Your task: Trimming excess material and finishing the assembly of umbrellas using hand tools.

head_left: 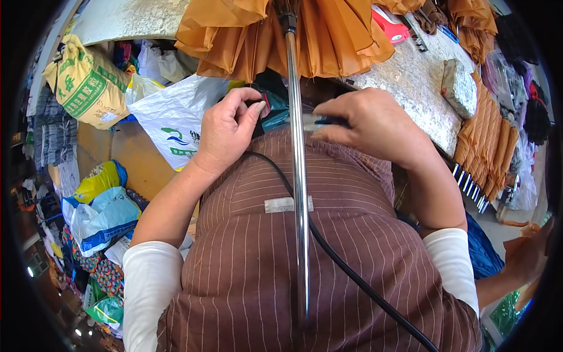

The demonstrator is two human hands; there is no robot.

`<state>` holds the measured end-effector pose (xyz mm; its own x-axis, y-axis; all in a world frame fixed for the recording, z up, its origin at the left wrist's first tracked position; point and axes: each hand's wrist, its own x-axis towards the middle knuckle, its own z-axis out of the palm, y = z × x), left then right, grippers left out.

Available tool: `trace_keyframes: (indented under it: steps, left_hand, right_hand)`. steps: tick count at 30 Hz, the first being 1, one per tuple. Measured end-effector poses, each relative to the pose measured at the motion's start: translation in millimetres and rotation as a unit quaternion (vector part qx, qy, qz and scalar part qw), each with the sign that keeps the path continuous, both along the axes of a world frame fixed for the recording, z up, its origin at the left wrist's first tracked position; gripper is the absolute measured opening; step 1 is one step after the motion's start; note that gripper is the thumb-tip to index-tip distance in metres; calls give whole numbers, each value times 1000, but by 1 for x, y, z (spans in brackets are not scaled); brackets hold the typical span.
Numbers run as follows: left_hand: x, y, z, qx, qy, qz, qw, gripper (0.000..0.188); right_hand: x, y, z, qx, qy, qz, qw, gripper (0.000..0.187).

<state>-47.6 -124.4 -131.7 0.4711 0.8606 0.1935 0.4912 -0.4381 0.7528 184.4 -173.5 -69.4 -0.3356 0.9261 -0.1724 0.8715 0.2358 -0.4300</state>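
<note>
An unfinished umbrella with an orange canopy (229, 41) lies with its metal shaft (299, 193) running down over my lap. Left of the shaft, my left hand (230, 124) is closed, thumb and forefinger pinching a small reddish piece (266, 106). Beside it is dark teal plastic (277, 110). On the other side, my right hand (368, 124) is smeared by motion and closed around a small dark-handled tool (333, 121); its kind is too blurred to tell.
A worn pale worktable (410, 79) stands ahead, with a stone-like block (459, 88) and a red-and-white object (390, 24) on it. Folded orange umbrellas (484, 141) hang at its right edge. Sacks (88, 82) crowd the left. Another person's hand (528, 252) shows at far right.
</note>
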Motion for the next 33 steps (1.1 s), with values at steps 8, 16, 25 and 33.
trace_keyframes:
  steps: [8,16,25,33]
  left_hand:
    - [21,7,-15,149,12,-44,988,33]
    - [23,10,-20,48,24,-28,998,34]
    - [35,3,-10,-16,-4,-13,1000,35]
    - [30,2,-12,-5,10,-20,1000,38]
  right_hand:
    - [16,-24,-56,116,43,-146,982,32]
    - [-5,-24,-90,149,190,-227,943,33]
    - [-16,-33,-90,-123,549,-329,758,29]
    - [-17,-21,-96,-156,652,-316,671,28]
